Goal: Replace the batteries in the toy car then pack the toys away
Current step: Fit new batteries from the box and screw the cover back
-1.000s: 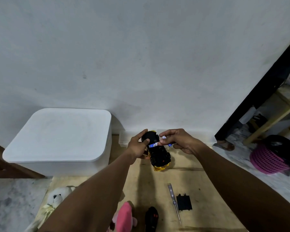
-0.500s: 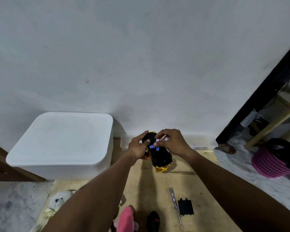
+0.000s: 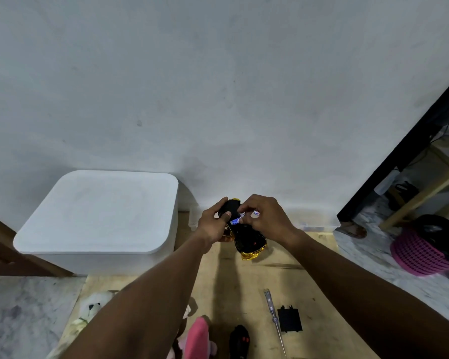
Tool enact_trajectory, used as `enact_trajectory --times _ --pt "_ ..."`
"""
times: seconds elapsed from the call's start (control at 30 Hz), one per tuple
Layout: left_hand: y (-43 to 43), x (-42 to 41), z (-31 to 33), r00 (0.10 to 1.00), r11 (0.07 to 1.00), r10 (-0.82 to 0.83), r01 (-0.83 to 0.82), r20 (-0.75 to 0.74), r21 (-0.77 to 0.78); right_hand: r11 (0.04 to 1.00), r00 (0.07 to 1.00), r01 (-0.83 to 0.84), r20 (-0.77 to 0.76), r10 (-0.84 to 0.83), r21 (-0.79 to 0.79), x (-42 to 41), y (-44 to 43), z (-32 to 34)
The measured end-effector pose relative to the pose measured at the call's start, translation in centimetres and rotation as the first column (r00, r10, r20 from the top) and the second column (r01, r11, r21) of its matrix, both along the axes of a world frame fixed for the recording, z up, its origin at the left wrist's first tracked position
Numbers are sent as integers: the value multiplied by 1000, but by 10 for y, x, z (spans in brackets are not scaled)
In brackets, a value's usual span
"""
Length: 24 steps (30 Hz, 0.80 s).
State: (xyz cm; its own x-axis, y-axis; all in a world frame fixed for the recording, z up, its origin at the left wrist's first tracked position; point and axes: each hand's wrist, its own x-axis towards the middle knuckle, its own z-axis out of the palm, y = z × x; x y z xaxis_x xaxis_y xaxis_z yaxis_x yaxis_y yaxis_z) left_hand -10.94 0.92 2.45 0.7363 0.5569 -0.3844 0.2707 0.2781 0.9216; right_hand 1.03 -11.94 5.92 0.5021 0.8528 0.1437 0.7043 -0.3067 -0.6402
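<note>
A black and gold toy car (image 3: 248, 240) is held upside down above the wooden board, near the wall. My left hand (image 3: 214, 225) grips its left side, thumb on the underside. My right hand (image 3: 266, 218) pinches a blue and white battery (image 3: 235, 221) against the car's underside, and a second battery end (image 3: 255, 213) shows between its fingers. The black battery cover (image 3: 289, 319) and a clear-handled screwdriver (image 3: 273, 317) lie on the board in front of me.
A white lidded storage box (image 3: 99, 216) stands at the left by the wall. A white plush bear (image 3: 92, 308), a pink plush toy (image 3: 196, 338) and a black remote (image 3: 239, 342) lie near the board's front edge. A pink basket (image 3: 420, 255) sits on the floor at right.
My right hand has moved left and closed in over the car's underside, bringing the battery with it. The car has stayed in my left hand.
</note>
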Motion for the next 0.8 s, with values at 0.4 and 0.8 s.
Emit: enact_trajectory --times 0.4,0.8 --pt "2 4 -2 998 998 -42 44 -54 42 959 959 -213 148 242 -188 -3 -6 -9" --pt "-6 6 -3 995 995 -88 91 -50 52 971 975 -96 -218 47 -217 11 0 -7"
